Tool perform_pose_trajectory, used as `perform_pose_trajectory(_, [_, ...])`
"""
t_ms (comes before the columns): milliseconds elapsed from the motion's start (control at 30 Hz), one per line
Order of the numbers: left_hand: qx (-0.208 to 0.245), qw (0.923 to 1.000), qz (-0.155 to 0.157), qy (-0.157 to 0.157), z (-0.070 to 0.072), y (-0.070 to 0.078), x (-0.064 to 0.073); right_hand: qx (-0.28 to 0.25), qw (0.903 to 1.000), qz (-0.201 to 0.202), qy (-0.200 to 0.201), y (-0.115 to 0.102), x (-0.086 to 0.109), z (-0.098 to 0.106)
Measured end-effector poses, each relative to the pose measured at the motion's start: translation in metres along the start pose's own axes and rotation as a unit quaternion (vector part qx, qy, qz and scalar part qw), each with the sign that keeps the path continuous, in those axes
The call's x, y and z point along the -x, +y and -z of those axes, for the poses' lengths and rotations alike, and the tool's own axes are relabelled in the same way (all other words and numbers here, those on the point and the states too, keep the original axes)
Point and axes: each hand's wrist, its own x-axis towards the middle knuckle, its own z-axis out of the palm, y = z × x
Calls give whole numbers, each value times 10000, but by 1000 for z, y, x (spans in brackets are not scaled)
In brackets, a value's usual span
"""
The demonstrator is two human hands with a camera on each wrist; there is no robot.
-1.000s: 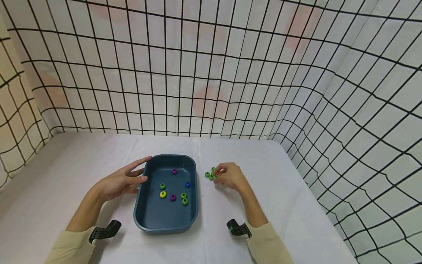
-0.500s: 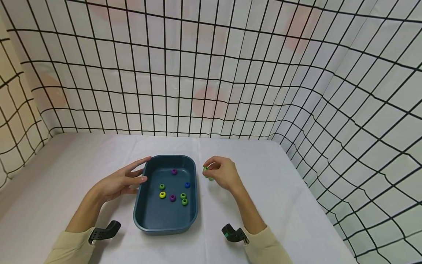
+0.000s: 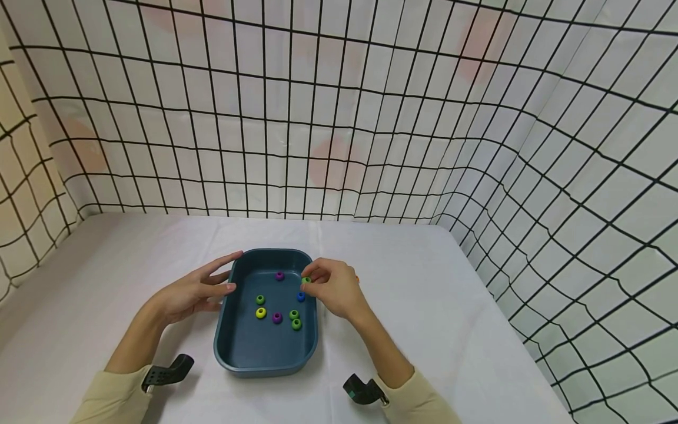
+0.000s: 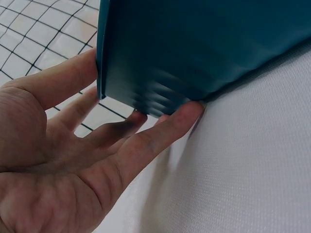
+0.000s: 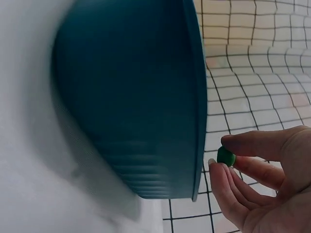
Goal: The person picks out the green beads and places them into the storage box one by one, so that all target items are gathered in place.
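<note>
A blue-grey tray [image 3: 254, 353] stands on the white cloth. Inside lie several beads: green beads [image 3: 294, 315], purple beads [image 3: 277, 318], a yellow bead [image 3: 261, 313] and a blue bead [image 3: 301, 297]. My left hand [image 3: 193, 292] touches the tray's left wall with spread, fairly straight fingers; the left wrist view shows its fingertips against the wall. Over the tray's right rim, my right hand [image 3: 336, 288] pinches a green bead [image 5: 226, 156] between thumb and fingertips. The spot where the loose green beads lay is hidden behind this hand.
A black wire grid [image 3: 286, 129] rises behind the table and along both sides. White cloth [image 3: 424, 306] covers the table. A small orange bit [image 3: 357, 279] shows at the back of the right hand. Each sleeve carries a black wrist camera [image 3: 169, 372].
My right hand has picked a green bead from the pile right of the tray and carried it left over the rim. My left hand and the tray have stayed in place.
</note>
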Motion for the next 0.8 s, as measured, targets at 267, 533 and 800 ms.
perform_pose_trajectory(267, [-67, 10000, 32, 58, 0, -1, -1, 109, 9998, -26, -181, 2, 1, -9])
perform_pose_trajectory(533, [-108, 9999, -3, 49, 0, -1, -1, 247, 9995, 22, -181, 5, 0, -12])
perform_pose_trajectory(800, [-118, 9999, -12, 27, 0, -2, -1, 285, 9993, -9, -237, 3, 1, -12])
